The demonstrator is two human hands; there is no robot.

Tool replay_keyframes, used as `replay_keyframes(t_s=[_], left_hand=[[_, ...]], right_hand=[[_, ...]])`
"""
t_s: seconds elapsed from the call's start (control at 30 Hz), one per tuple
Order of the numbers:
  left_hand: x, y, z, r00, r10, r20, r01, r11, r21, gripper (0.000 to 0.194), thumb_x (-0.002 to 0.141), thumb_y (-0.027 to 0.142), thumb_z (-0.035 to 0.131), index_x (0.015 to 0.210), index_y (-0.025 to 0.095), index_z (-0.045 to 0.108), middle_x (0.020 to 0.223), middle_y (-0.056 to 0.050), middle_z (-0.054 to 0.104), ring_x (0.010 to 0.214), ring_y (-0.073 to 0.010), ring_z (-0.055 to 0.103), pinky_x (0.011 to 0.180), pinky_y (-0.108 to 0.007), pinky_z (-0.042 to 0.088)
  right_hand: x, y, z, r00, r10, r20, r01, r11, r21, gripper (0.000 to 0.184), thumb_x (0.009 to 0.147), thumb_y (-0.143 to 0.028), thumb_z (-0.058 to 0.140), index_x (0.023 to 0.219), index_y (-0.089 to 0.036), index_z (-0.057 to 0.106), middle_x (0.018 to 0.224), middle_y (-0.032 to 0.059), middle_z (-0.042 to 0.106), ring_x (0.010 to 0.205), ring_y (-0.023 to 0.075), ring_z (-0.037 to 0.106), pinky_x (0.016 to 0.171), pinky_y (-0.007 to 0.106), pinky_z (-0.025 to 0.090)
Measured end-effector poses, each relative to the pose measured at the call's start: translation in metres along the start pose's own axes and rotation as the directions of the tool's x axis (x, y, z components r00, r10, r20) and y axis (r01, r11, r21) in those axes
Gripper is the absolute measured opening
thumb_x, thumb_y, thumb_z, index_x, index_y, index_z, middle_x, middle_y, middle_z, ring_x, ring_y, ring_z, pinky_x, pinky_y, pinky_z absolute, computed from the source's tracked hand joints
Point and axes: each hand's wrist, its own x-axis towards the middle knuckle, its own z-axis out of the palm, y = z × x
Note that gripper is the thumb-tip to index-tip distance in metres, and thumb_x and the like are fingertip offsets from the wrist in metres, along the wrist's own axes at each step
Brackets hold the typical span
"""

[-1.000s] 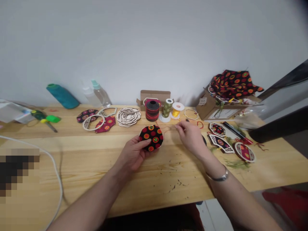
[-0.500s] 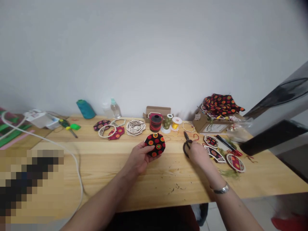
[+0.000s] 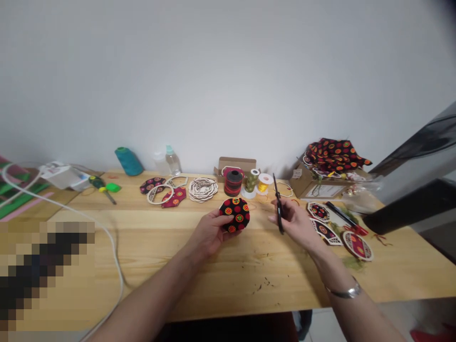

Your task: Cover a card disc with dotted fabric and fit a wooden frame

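My left hand [image 3: 210, 232] grips a round disc covered in black fabric with red and orange dots [image 3: 235, 214], holding it just above the wooden table [image 3: 221, 266]. My right hand [image 3: 297, 223] is closed around black scissors [image 3: 278, 204], lifted off the table with the blades pointing up. A thin red thread [image 3: 253, 207] lies on the table between the disc and the scissors.
Thread spools [image 3: 233, 183] and a small carton stand at the back centre. Wooden rings and cut-outs [image 3: 203, 188] lie left of them. Finished fabric ornaments [image 3: 357, 244] sit at the right, by a box with patterned fabric [image 3: 337, 156]. A white cable [image 3: 114, 256] crosses the left side.
My right hand left the thread, reached right to the scissors on the table, and has now lifted them upright. The left hand kept hold of the fabric disc.
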Motion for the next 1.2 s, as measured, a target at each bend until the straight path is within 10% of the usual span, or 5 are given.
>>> replay_keyframes(t_s=[0.53,0.73,1.2], left_hand=[[0.023,0.003,-0.025,0.991,0.071,0.115,-0.065,0.996,-0.053,0.029,0.065,0.004,0.071,0.094,0.009,0.074,0.091,-0.013,0.077,0.080,-0.0250,0.073,0.072,-0.034,0.059],[0.019,0.002,-0.024,0.984,0.104,0.146,-0.105,0.994,-0.006,0.028,0.067,0.006,0.072,0.094,0.010,0.075,0.094,-0.013,0.076,0.082,-0.0236,0.072,0.076,-0.035,0.057],[0.012,0.006,-0.018,0.980,0.137,0.146,-0.129,0.989,-0.068,0.025,0.069,0.006,0.069,0.093,0.010,0.074,0.092,-0.014,0.076,0.082,-0.0263,0.072,0.072,-0.036,0.057]], right_hand=[[0.019,0.008,0.034,0.963,-0.046,0.267,0.066,0.995,-0.069,0.016,0.077,-0.035,0.062,0.078,-0.019,0.059,0.070,-0.0011,0.055,0.064,0.0142,0.046,0.059,0.025,0.035],[0.021,-0.006,0.029,0.930,0.001,0.367,-0.049,0.991,0.121,0.029,0.081,-0.043,0.055,0.084,-0.015,0.061,0.063,-0.0037,0.044,0.058,0.0108,0.038,0.052,0.024,0.031],[0.009,-0.008,0.026,0.880,-0.183,0.439,0.156,0.983,0.096,0.065,0.089,-0.072,0.022,0.097,-0.016,0.055,0.070,0.0009,0.049,0.064,0.0145,0.045,0.060,0.030,0.038]])
